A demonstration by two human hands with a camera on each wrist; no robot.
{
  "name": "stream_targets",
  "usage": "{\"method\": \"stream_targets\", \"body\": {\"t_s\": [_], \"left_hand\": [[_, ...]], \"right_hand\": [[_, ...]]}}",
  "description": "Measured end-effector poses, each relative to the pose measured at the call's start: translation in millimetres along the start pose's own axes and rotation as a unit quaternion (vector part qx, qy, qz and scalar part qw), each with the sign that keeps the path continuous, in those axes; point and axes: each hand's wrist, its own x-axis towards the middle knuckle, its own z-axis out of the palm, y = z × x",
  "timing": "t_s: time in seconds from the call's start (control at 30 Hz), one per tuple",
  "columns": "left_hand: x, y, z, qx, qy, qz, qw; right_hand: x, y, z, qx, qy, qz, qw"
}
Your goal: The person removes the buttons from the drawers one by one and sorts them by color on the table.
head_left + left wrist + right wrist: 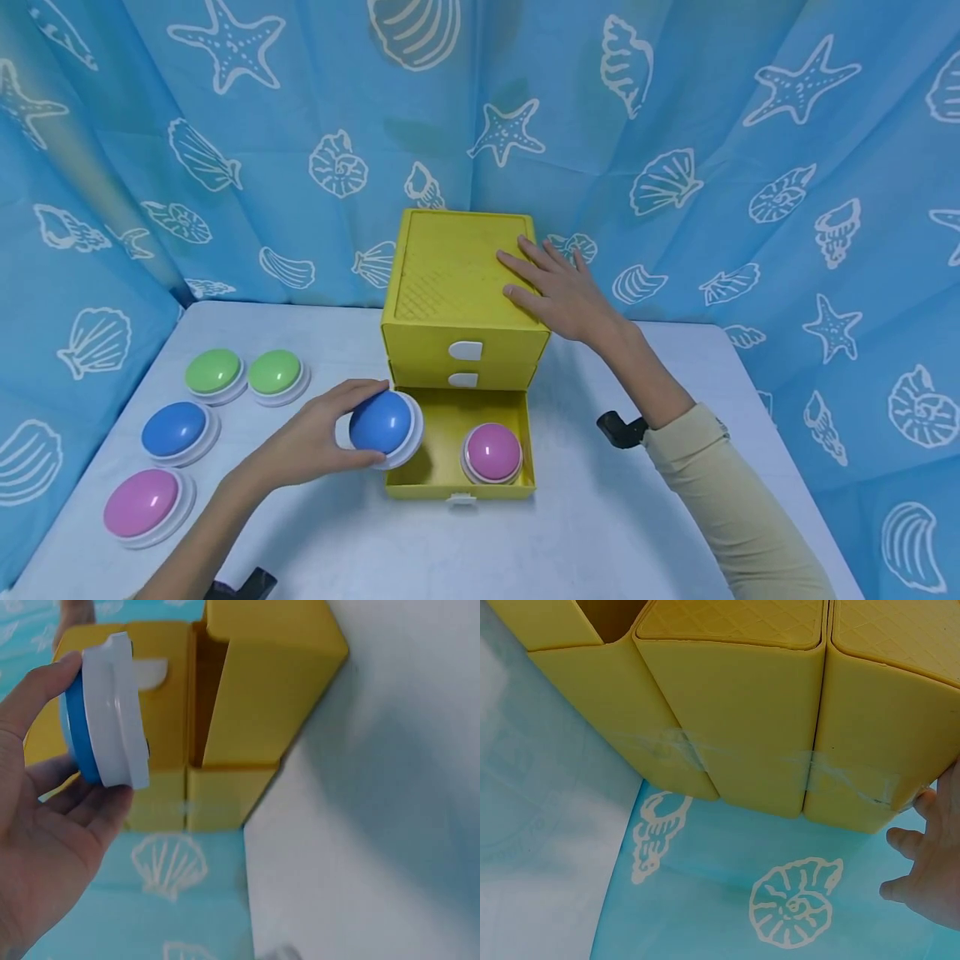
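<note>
My left hand (324, 435) grips a blue dome push light (382, 423) by its rim, thumb on one side and fingers on the other. The left wrist view shows the white base of that light turned toward the drawers. It is held above the left side of an open bottom drawer (427, 492). Inside this drawer, on the right, sits a pink push light (493, 452). My right hand (561, 292) rests with spread fingers on the top right edge of a yellow drawer unit (465, 267). Two upper drawers with white handles are closed.
Two green push lights (274, 372), another blue push light (176, 432) and a second pink push light (142, 504) stand on the left of the white table (600, 533). A blue shell-patterned curtain (300, 167) hangs behind and at both sides.
</note>
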Motion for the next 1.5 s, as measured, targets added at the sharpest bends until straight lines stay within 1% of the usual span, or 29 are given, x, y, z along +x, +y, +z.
{"method": "stream_targets", "body": {"t_s": [0.2,0.27,0.37,0.53,0.67,0.83,1.0,1.2,1.5], "left_hand": [[-20.2,-8.2,-19.3,0.032,0.023,-0.049,0.9980],[-26.4,-12.7,-23.9,0.040,0.031,-0.059,0.9969],[-35.4,-22.0,-29.3,0.041,0.043,-0.069,0.9958],[-47.7,-41.1,-35.9,0.032,0.044,-0.084,0.9950],[-56.0,-58.5,-39.7,0.038,0.044,-0.096,0.9937],[-61.8,-76.0,-43.8,0.050,0.043,-0.116,0.9910],[-65.1,-87.9,-47.9,0.060,0.036,-0.145,0.9869],[-66.3,-100.2,-51.2,0.074,0.033,-0.154,0.9847],[-66.5,-116.7,-53.1,0.099,0.032,-0.162,0.9812]], "right_hand": [[0.3,0.0,-1.1,-0.003,-0.002,-0.002,1.000],[0.4,-0.9,-1.7,-0.010,-0.003,-0.003,1.000],[0.2,-2.1,-2.4,-0.023,-0.005,-0.002,1.000],[-0.9,-3.3,-3.9,-0.041,-0.005,0.000,0.999],[-1.2,-3.8,-5.1,-0.046,-0.007,-0.001,0.999],[-1.1,-3.7,-5.7,-0.050,-0.010,0.000,0.999],[-1.0,-4.7,-5.4,-0.052,-0.011,-0.001,0.999],[-0.7,-5.3,-4.7,-0.059,-0.008,-0.003,0.998],[-0.5,-4.3,-4.4,-0.049,-0.008,-0.001,0.999]]}}
